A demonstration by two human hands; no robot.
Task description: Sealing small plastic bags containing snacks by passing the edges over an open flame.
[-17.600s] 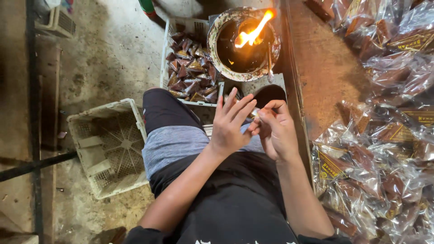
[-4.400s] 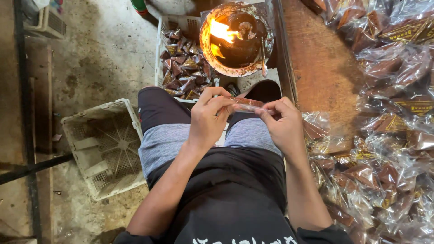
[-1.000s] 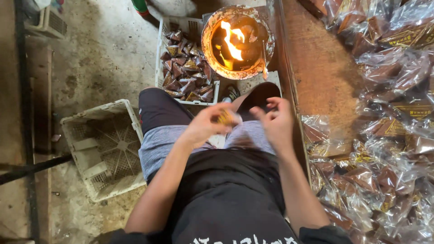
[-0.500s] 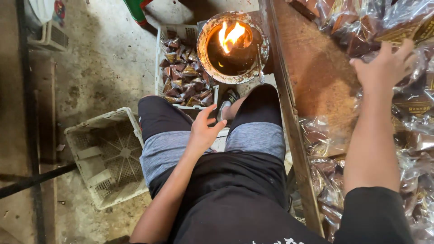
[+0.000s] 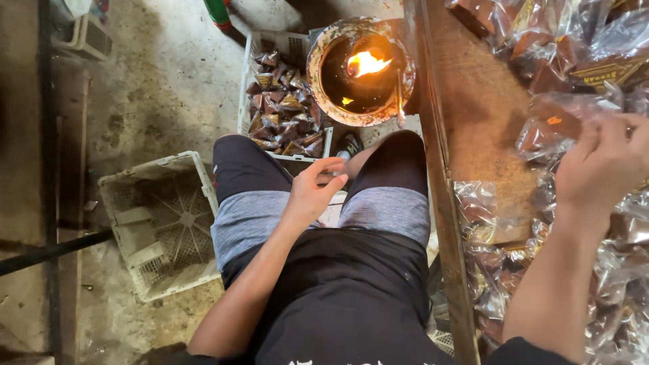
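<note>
My left hand (image 5: 314, 190) rests between my knees with its fingers loosely spread, holding nothing that I can see. Out to the right, my right hand (image 5: 602, 162) lies on a heap of clear plastic packets (image 5: 574, 74) on a wooden table (image 5: 476, 108), its fingers closed on one clear packet (image 5: 554, 125) with brown contents. A round metal pot (image 5: 358, 71) with an open flame stands on the floor just beyond my knees. Left of the pot, a white crate (image 5: 280, 101) holds several small sealed brown packets.
A white plastic basket (image 5: 162, 223) lies tilted on the concrete floor by my left leg. A dark bar (image 5: 47, 250) runs in from the left. The table's wooden edge (image 5: 439, 203) runs along my right leg. More packets (image 5: 608, 297) cover the table's near end.
My right hand has left my lap and reached right onto the packet heap, now gripping one packet. My left hand stays between my knees. The view has shifted slightly.
</note>
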